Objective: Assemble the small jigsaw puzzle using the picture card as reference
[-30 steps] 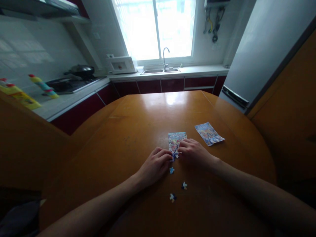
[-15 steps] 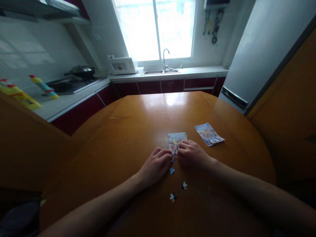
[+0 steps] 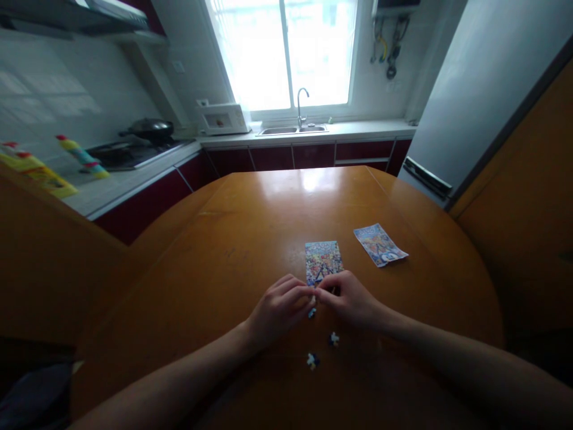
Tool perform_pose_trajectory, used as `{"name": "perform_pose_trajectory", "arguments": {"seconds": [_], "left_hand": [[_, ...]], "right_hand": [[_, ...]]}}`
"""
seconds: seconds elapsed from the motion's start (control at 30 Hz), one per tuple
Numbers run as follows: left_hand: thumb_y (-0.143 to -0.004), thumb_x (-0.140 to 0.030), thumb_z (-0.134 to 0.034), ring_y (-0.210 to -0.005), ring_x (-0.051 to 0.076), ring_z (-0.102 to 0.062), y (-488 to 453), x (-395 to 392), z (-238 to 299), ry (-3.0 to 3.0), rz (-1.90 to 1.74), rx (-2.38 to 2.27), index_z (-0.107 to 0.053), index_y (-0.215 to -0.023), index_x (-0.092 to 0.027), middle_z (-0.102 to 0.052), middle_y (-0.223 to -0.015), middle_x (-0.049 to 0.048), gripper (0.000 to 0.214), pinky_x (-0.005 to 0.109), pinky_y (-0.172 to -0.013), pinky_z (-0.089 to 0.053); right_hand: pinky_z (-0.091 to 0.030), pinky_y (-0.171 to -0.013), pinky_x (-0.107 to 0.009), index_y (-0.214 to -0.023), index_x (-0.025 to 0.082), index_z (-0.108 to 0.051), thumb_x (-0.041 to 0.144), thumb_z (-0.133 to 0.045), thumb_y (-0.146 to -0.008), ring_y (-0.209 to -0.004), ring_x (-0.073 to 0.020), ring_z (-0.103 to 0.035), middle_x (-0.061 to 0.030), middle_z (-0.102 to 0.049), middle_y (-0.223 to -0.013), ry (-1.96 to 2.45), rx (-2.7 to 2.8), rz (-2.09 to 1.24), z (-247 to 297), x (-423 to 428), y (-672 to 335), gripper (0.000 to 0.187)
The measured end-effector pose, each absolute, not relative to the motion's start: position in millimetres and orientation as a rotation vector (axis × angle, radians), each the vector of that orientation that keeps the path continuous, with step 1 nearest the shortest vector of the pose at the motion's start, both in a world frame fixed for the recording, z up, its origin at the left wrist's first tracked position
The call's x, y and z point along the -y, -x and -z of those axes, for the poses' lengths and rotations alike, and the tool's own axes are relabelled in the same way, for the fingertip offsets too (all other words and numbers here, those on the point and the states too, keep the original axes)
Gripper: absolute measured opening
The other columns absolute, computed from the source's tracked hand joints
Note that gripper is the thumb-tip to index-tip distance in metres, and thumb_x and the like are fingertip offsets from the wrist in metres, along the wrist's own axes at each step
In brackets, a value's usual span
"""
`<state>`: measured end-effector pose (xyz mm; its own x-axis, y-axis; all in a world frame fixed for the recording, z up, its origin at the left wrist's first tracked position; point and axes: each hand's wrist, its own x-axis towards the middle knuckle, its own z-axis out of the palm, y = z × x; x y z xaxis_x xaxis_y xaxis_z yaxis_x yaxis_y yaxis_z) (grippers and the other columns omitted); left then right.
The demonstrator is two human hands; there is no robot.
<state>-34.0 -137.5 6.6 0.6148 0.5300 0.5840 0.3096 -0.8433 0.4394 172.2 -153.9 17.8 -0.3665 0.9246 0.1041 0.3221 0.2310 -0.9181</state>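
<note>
A partly assembled jigsaw puzzle (image 3: 323,255) with a crowded, colourful picture lies flat on the table. At its lower edge, my left hand (image 3: 282,306) and my right hand (image 3: 351,298) meet with their fingertips pinched together. A small puzzle piece, mostly covered by the fingers, is between them; its outline is hard to make out. Just below the fingertips lies a loose light-blue puzzle piece (image 3: 312,313), partly under my left fingers. Closer to me are two more loose pieces, a white-and-dark one (image 3: 334,339) and another white-and-dark one (image 3: 312,361).
A creased picture sheet (image 3: 380,245) lies to the right of the puzzle on the brown wooden table (image 3: 250,239). Beyond stand a counter with a sink (image 3: 280,131), a microwave (image 3: 224,119) and a wok (image 3: 150,128). A fridge (image 3: 465,95) is at the right.
My right hand has drawn back from the puzzle's right side towards me, and its fingertips now meet my left ones at the lower edge. More of the puzzle shows.
</note>
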Motion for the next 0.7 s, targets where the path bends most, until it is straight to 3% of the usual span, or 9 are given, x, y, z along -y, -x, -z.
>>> {"name": "perform_pose_trajectory", "arguments": {"seconds": [0.2,0.33,0.47,0.7], "left_hand": [[-0.094,-0.025,-0.062,-0.076,0.015,-0.066,31,138,-10,-2.195,-1.097,-0.864,-0.075,-0.091,-0.018,-0.071,-0.085,0.0066,0.014,0.026,-0.065,-0.054],[-0.09,-0.026,-0.068,-0.073,0.015,-0.066,29,138,-10,-2.066,-1.127,-0.9,-0.075,-0.087,-0.017,-0.071,-0.081,0.0052,0.012,0.025,-0.064,-0.053],[-0.086,-0.028,-0.073,-0.069,0.013,-0.064,31,139,-3,-1.999,-1.168,-0.932,-0.071,-0.096,-0.016,-0.07,-0.08,0.0038,0.016,0.024,-0.064,-0.054],[-0.089,-0.022,-0.07,-0.074,0.013,-0.065,32,138,-8,-2.148,-1.159,-0.837,-0.072,-0.1,-0.019,-0.069,-0.085,0.0045,0.013,0.025,-0.067,-0.055]], "right_hand": [[-0.039,-0.058,-0.023,-0.079,0.016,-0.072,0.023,-0.068,-0.084,-0.062,-0.0116,-0.053,-0.0004,-0.066,-0.07,1.116,1.814,-0.925,-17,150,-175,0.009],[-0.043,-0.059,-0.022,-0.081,0.017,-0.071,0.02,-0.07,-0.081,-0.064,-0.012,-0.057,-0.0004,-0.068,-0.072,1.056,1.722,-0.975,-12,150,-171,0.003],[-0.045,-0.061,-0.023,-0.079,0.016,-0.071,0.018,-0.07,-0.08,-0.067,-0.0124,-0.059,-0.0006,-0.069,-0.073,1.009,1.667,-0.998,-13,152,-167,0.002],[-0.044,-0.06,-0.023,-0.079,0.015,-0.073,0.017,-0.071,-0.077,-0.065,-0.0119,-0.058,-0.0004,-0.068,-0.069,0.976,1.665,-1.152,-21,146,-177,0.003]]}}
